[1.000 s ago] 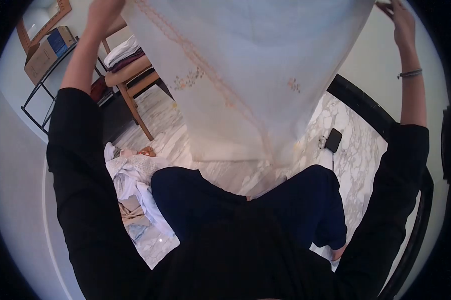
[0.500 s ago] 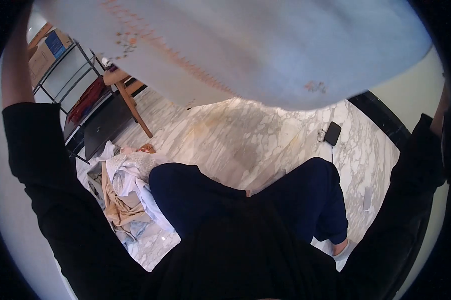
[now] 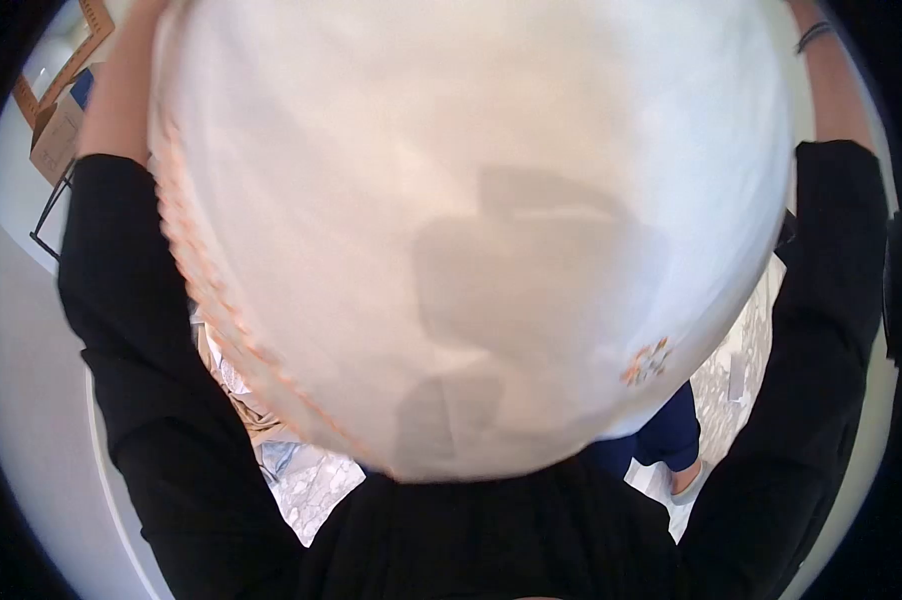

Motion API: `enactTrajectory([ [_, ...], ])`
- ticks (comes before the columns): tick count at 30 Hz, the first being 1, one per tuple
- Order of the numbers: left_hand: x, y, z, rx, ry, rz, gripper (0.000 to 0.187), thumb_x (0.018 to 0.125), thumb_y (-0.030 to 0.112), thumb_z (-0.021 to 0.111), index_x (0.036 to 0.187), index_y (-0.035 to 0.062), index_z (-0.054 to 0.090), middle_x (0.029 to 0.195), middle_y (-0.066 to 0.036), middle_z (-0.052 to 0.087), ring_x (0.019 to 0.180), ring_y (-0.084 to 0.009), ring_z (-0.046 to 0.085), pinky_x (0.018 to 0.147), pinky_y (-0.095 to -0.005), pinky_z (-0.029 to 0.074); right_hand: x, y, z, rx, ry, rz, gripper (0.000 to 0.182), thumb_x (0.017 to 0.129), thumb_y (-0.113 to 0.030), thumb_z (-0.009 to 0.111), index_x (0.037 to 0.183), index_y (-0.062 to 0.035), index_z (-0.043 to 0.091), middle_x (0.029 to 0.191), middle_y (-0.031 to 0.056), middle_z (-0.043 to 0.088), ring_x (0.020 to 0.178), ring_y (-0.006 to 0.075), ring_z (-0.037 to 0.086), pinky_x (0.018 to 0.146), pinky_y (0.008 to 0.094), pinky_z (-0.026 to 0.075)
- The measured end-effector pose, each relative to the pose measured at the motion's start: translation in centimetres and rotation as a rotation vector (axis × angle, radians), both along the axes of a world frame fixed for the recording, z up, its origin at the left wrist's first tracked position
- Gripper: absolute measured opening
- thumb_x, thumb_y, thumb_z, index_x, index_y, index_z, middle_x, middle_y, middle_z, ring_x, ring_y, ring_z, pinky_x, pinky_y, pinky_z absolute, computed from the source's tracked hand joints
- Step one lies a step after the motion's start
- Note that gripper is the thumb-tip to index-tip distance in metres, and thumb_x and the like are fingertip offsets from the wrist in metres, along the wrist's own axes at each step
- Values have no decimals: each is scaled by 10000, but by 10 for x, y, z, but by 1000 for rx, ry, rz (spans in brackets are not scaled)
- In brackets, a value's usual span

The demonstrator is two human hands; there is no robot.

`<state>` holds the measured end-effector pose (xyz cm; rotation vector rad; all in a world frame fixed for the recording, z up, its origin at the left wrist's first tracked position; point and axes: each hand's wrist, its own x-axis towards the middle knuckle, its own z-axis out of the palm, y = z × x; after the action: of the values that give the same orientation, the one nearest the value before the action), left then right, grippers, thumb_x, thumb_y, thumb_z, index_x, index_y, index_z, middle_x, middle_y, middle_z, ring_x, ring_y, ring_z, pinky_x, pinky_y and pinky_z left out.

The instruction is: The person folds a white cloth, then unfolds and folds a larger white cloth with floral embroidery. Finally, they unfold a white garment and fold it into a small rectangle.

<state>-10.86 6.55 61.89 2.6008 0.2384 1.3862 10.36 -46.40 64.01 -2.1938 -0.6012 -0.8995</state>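
A large white cloth (image 3: pixel 371 130) with an orange stitched edging and a small embroidered flower motif hangs right before me, filling most of the view. Both of my arms reach up along its sides, and my hands lie beyond the upper edge of the picture. On the left, my bare forearm (image 3: pixel 121 100) runs beside the stitched edge. A dark band circles my right wrist (image 3: pixel 817 38). How my fingers meet the cloth is hidden. Its lower edge hangs in front of my lap, and a grey shadow falls across its middle.
A pile of crumpled clothes (image 3: pixel 254 408) lies on the marble floor (image 3: pixel 316 492) to the left, partly behind the cloth. A cardboard box (image 3: pixel 57 142) stands on a rack (image 3: pixel 46 215) at the upper left. My foot (image 3: pixel 687 478) shows at the lower right.
The cloth has swung down and closer, now covering my legs, the chair and most of the floor. Both arms have shifted, with more of each forearm showing.
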Motion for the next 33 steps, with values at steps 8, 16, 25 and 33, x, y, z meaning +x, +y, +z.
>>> enactTrajectory([
  [8, 151, 28, -236, -329, 776, -4, 255, 887, 148, 562, 1097, 16, 619, 873, -128, 668, 712, -217, 643, 645, -342, 523, 137, 41, -247, 280, 1132, 488, 157, 777, 47, 638, 875, 158, 586, 845, 229, 655, 761, 302, 700, 679, 342, 615],
  [16, 219, 37, -224, -281, -96, -50, 233, 893, 152, 454, 1004, 44, 628, 1081, -193, 661, 1056, -341, 606, 920, -404, 441, 269, 105, -304, 545, 298, 376, 204, 842, -126, 615, 830, 65, 687, 800, 81, 671, 710, 163, 603, 620, 294, 489],
  [25, 228, 39, -364, -397, 9, 84, 213, 949, 195, 461, 1004, 46, 604, 977, -166, 678, 918, -313, 651, 833, -394, 466, 276, 105, -447, 710, 546, 504, 229, 898, -126, 574, 1005, 26, 707, 929, 97, 701, 827, 166, 667, 706, 255, 537],
  [33, 182, 81, -604, -642, 353, 8, 165, 889, 70, 515, 1013, 86, 623, 985, -140, 685, 976, -290, 659, 837, -367, 481, 196, 99, -627, 266, 796, 186, 242, 888, -188, 608, 1026, -8, 695, 807, 104, 693, 701, 163, 640, 689, 316, 516],
])
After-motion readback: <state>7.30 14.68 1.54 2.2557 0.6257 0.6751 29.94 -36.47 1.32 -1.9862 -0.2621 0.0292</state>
